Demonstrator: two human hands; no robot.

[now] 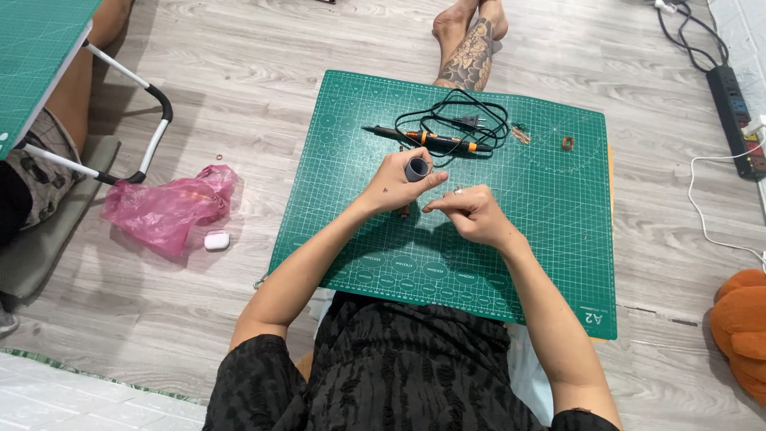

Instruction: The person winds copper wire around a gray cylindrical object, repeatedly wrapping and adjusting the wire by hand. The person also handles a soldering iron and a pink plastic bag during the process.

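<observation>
My left hand grips a small dark grey roll, like tape, over the middle of a green cutting mat. My right hand sits just to its right with fingertips pinched together near the roll; what they pinch is too small to tell. A soldering iron with an orange and black handle lies on the mat's far side, next to its coiled black cord and plug. A small coil of copper wire rests at the mat's far right.
A pink plastic bag and a small white case lie on the wooden floor to the left. Another person's tattooed leg is beyond the mat. A power strip with cables sits far right; an orange plush object at right.
</observation>
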